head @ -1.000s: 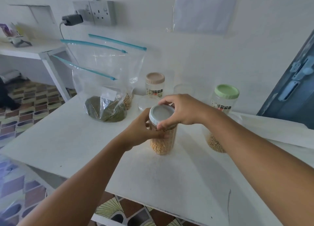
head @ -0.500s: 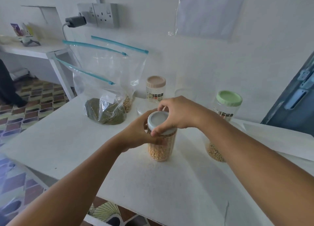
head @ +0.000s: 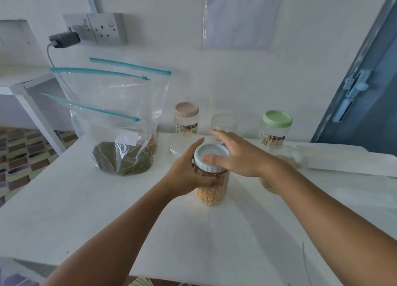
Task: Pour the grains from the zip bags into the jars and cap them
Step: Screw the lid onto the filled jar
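Standing upright near the middle of the white table — a clear plastic jar, its lower part filled with yellow split grains, wearing a ribbed pale-blue lid with a white top. Gripping the jar just under the lid: the left hand, fingers curled round the near side, thumb reaching up behind. Hovering at the lid: the right hand, fingers spread and nearly straight, thumb lying across the lid's top, grasping nothing.

Leaning by the table's far left edge — clear zip bags with teal closures: the front bag holding dark green grains, another bag behind it showing tan grains at the bottom. Lining the far edge: a jar with a beige lid, an uncapped clear jar, a jar with a green lid. Showing beside the right forearm, partly hidden: a bag of pale grains.
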`<state>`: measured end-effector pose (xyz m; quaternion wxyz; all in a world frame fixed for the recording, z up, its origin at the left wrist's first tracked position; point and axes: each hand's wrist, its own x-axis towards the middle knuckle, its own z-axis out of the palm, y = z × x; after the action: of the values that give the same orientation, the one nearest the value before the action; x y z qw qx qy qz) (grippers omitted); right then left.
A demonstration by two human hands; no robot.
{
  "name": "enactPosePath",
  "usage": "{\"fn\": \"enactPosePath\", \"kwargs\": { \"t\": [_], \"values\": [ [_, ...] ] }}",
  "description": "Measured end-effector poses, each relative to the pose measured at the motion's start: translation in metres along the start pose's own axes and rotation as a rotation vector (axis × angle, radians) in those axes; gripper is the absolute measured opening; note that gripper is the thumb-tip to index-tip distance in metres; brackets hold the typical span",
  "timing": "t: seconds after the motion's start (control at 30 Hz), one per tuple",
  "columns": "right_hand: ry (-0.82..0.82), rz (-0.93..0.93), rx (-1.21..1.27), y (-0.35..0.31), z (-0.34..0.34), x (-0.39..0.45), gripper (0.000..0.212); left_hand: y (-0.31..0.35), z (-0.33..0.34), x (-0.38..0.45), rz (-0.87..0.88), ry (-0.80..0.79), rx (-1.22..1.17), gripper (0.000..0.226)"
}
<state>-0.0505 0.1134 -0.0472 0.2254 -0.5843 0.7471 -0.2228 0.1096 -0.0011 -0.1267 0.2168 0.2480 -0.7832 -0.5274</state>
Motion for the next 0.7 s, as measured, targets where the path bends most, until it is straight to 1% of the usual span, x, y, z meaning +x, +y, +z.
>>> {"fn": "enactPosePath", "kwargs": {
  "t": [0.03, 0.1, 0.17, 0.23, 0.3, 0.37, 0.4, 0.47, 0.5, 0.53, 0.6, 0.7],
  "values": [
    [-0.049, 0.004, 0.034, -0.001, 0.001, -0.002, 0.092, -0.001, 0.000, 0.002, 0.003, 0.006, 0.005, 0.126],
    [-0.044, 0.002, 0.072, 0.002, 0.004, -0.004, 0.095, -0.002, 0.001, 0.006, 0.016, 0.005, 0.013, 0.133],
    [-0.002, 0.013, 0.076, 0.006, 0.006, -0.006, 0.096, -0.002, 0.001, 0.011, 0.028, -0.017, -0.002, 0.123],
    [0.044, 0.047, 0.025, 0.008, 0.007, -0.006, 0.099, -0.004, 0.002, 0.016, 0.069, -0.035, -0.004, 0.111],
    [0.118, 0.091, 0.015, 0.009, 0.009, -0.004, 0.099, -0.006, 0.004, 0.022, 0.102, -0.036, -0.007, 0.102],
    [0.216, 0.114, 0.038, 0.010, 0.012, -0.002, 0.095, -0.010, 0.005, 0.029, 0.104, -0.027, -0.001, 0.098],
    [0.261, 0.122, 0.040, 0.010, 0.015, -0.001, 0.092, -0.011, 0.006, 0.031, 0.106, -0.028, 0.000, 0.100],
    [0.336, 0.123, 0.028, 0.013, 0.019, 0.000, 0.087, -0.012, 0.007, 0.035, 0.101, -0.030, 0.010, 0.110],
    [0.364, 0.117, 0.031, 0.014, 0.021, 0.001, 0.083, -0.012, 0.008, 0.036, 0.096, -0.029, 0.017, 0.113],
    [0.386, 0.109, 0.041, 0.015, 0.022, 0.001, 0.079, -0.013, 0.009, 0.038, 0.093, -0.023, 0.020, 0.110],
    [0.404, 0.105, 0.052, 0.017, 0.022, 0.002, 0.074, -0.015, 0.012, 0.041, 0.097, 0.000, 0.035, 0.102],
    [0.376, 0.107, 0.055, 0.026, 0.014, 0.005, 0.073, -0.015, 0.020, 0.049, 0.074, 0.019, 0.037, 0.096]
  ]
}}
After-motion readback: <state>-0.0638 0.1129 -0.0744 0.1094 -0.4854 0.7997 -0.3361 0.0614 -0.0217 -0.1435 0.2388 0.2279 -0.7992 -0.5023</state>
